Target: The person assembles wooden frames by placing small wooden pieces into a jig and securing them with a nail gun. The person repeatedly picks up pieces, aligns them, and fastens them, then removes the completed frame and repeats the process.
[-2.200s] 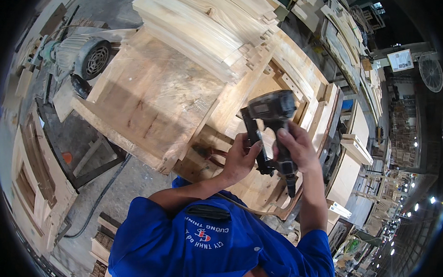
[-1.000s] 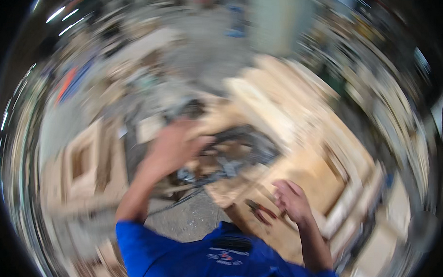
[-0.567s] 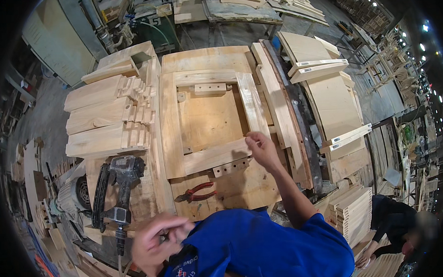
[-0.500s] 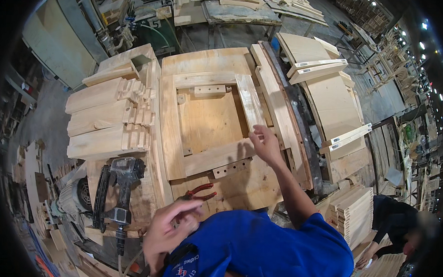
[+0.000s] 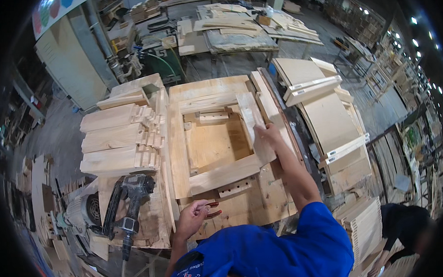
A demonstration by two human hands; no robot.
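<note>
A rectangular wooden frame (image 5: 180, 154) rests on a plywood board (image 5: 207, 85), around a pale block with holes (image 5: 213, 117). My right hand (image 5: 271, 136) is closed on the outer edge of the frame's right rail (image 5: 250, 119); its fingertips are partly hidden. Just below the frame's near rail (image 5: 223, 175) sits a second block with holes (image 5: 234, 188). At the board's near left, my left hand (image 5: 191, 220) has its fingers curled together at red-handled pliers (image 5: 214, 214). The pliers' head is hidden by the fingers, and the handles point right.
A nail gun (image 5: 131, 205) with a hose lies left of the board. Behind it are stacked tenoned wooden pieces (image 5: 109, 140). On the right, long strips (image 5: 269, 105) and panels (image 5: 318, 101) lie alongside. Another person (image 5: 405, 229) bends over a stack of wood at lower right.
My right hand has gone from hovering above the near right corner to gripping the right rail. My left hand has moved from beside my body to the pliers. The view has tilted up.
</note>
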